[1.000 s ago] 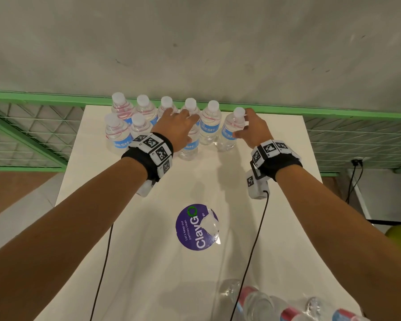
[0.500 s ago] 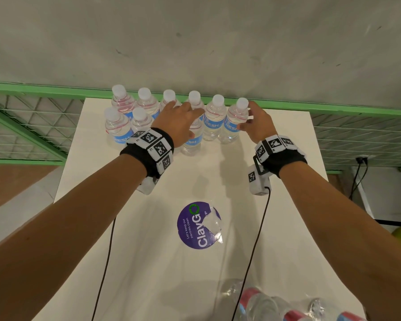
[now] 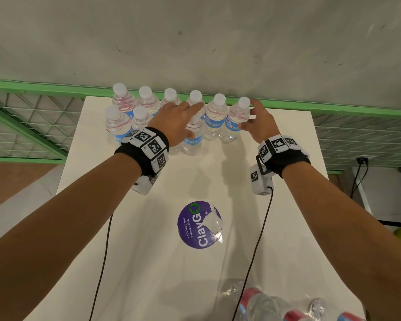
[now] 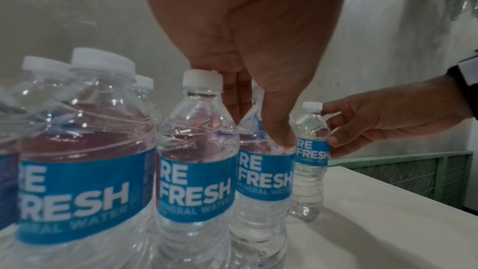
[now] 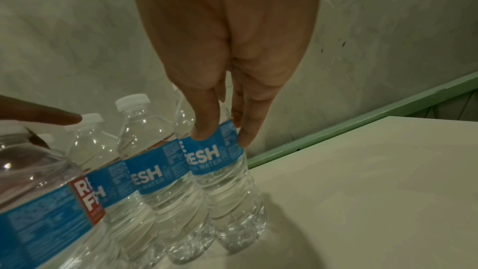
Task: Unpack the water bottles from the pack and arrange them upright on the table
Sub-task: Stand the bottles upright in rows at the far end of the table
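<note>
Several clear water bottles with blue labels and white caps stand upright in two rows at the far end of the white table (image 3: 148,251). My left hand (image 3: 193,120) covers the top of the front bottle (image 3: 191,144), thumb on its shoulder (image 4: 282,140) and fingers behind its neck, one finger pointing straight. My right hand (image 3: 248,114) grips the rightmost bottle (image 3: 234,126) of the back row by its label (image 5: 227,159), thumb in front and fingers behind. That bottle stands on the table. The torn pack (image 3: 276,306), with bottles lying in it, is at the near edge.
A purple round sticker (image 3: 198,224) marks the table's middle. A green metal frame with wire mesh (image 3: 33,126) runs behind and beside the table, and a grey wall rises just beyond it. Two thin black cables (image 3: 102,262) trail from my wrists over the table.
My right hand has pushed its bottle back into line with the far row. My left hand has stayed on top of the front bottle, shifting slightly forward.
</note>
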The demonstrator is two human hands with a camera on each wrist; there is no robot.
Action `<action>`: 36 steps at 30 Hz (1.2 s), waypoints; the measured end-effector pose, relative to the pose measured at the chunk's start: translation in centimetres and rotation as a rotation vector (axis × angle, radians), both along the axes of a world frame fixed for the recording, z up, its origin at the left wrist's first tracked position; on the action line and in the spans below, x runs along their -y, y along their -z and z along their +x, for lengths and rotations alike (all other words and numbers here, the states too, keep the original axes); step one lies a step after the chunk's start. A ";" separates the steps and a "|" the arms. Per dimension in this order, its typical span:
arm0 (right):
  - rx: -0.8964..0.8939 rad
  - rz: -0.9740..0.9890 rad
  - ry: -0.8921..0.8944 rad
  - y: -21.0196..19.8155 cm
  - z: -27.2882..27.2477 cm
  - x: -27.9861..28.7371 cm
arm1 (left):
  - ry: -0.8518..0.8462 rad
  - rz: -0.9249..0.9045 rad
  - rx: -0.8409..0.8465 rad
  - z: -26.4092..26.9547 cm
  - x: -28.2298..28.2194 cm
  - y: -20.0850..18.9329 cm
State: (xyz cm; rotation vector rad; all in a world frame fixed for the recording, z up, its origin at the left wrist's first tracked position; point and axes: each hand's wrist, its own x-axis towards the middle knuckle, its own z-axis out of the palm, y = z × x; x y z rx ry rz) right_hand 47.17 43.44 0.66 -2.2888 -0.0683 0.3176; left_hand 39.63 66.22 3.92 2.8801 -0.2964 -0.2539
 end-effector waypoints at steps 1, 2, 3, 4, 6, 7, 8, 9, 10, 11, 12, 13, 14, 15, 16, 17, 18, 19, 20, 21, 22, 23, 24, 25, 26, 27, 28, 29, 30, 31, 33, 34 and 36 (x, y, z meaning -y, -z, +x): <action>-0.004 -0.001 0.004 0.0 0.0 0.0 | -0.003 -0.006 0.000 0.0 0.0 0.0; -0.010 -0.003 0.005 0.0 0.0 0.1 | -0.003 -0.010 0.000 0.1 0.0 0.0; -0.016 -0.005 0.004 0.1 0.0 0.1 | -0.003 -0.012 0.001 0.1 0.0 0.1; -0.021 -0.006 0.003 0.1 0.0 0.1 | -0.003 -0.013 0.005 0.0 0.0 0.1; -0.027 -0.003 0.000 0.1 0.0 0.1 | -0.003 -0.011 0.021 0.0 -0.1 0.2; -0.026 -0.002 0.001 0.1 0.0 0.2 | -0.002 -0.011 0.029 -0.1 -0.1 0.2; -0.027 -0.001 0.002 0.0 0.0 0.2 | -0.001 -0.011 0.037 -0.1 -0.1 0.3; -0.029 -0.001 0.004 0.0 0.0 0.2 | 0.001 -0.012 0.043 -0.2 -0.2 0.3; -0.031 -0.002 0.007 -0.1 -0.1 0.2 | 0.002 -0.012 0.048 -0.2 -0.2 0.4; -0.033 -0.005 0.007 -0.2 -0.1 0.1 | 0.002 -0.012 0.054 -0.3 -0.3 0.4; -0.036 -0.009 0.007 -0.2 -0.1 0.1 | 0.001 -0.011 0.060 -0.3 -0.3 0.4; -0.037 -0.015 0.006 -0.3 -0.1 0.0 | -0.001 -0.011 0.066 -0.3 -0.4 0.4; -0.035 -0.023 0.006 -0.3 -0.1 0.0 | -0.002 -0.010 0.069 -0.3 -0.5 0.3; -0.033 -0.031 0.006 -0.4 -0.2 -0.1 | -0.001 -0.006 0.071 -0.3 -0.6 0.3; -0.030 -0.037 0.005 -0.4 -0.2 -0.1 | -0.001 -0.002 0.071 -0.3 -0.7 0.3; -0.028 -0.041 0.005 -0.4 -0.2 -0.2 | -0.001 0.003 0.071 -0.3 -0.8 0.2; -0.029 -0.045 0.004 -0.5 -0.2 -0.2 | -0.001 0.006 0.071 -0.4 -1.0 0.2; -0.028 -0.046 0.002 -0.5 -0.3 -0.3 | -0.002 0.008 0.073 -0.4 -1.0 0.3; -0.027 -0.048 0.002 -0.6 -0.3 -0.3 | -0.002 0.009 0.076 -0.5 -1.1 0.3; -0.026 -0.049 0.003 -0.6 -0.3 -0.3 | -0.002 0.010 0.077 -0.5 -1.2 0.4; -0.025 -0.051 0.004 -0.6 -0.4 -0.3 | -0.003 0.014 0.078 -0.6 -1.2 0.4; -0.026 -0.053 0.003 -0.6 -0.4 -0.3 | -0.004 0.020 0.082 -0.6 -1.3 0.5; -0.031 -0.055 0.003 -0.6 -0.5 -0.3 | -0.003 0.029 0.089 -0.6 -1.5 0.5; -0.034 -0.055 0.001 -0.6 -0.5 -0.3 | -0.004 0.035 0.096 -0.7 -1.6 0.7; -0.037 -0.057 0.000 -0.7 -0.6 -0.3 | -0.006 0.039 0.104 -0.7 -1.8 0.8; -0.043 -0.059 0.001 -0.7 -0.6 -0.2 | -0.009 0.041 0.113 -0.8 -1.9 0.9; -0.053 -0.064 0.006 -0.8 -0.7 -0.2 | -0.011 0.042 0.121 -1.0 -2.1 1.0; -0.065 -0.073 0.013 -0.8 -0.8 0.0 | -0.012 0.042 0.135 -1.2 -2.3 1.1; -0.081 -0.091 0.021 -1.0 -0.9 0.1 | -0.012 0.037 0.157 -1.6 -2.6 1.2; -0.090 -0.111 0.029 -1.2 -1.1 0.3 | -0.009 0.033 0.188 -2.0 -2.7 1.1; -0.092 -0.129 0.055 -1.7 -1.7 0.7 | -0.012 0.035 0.252 -3.1 -2.8 0.9; -0.086 -0.116 0.072 -2.2 -2.1 0.9 | -0.017 0.032 0.282 -3.9 -2.6 0.7; -0.061 -0.045 0.109 -3.4 -3.3 1.3 | -0.025 0.014 0.334 -5.8 -1.4 0.5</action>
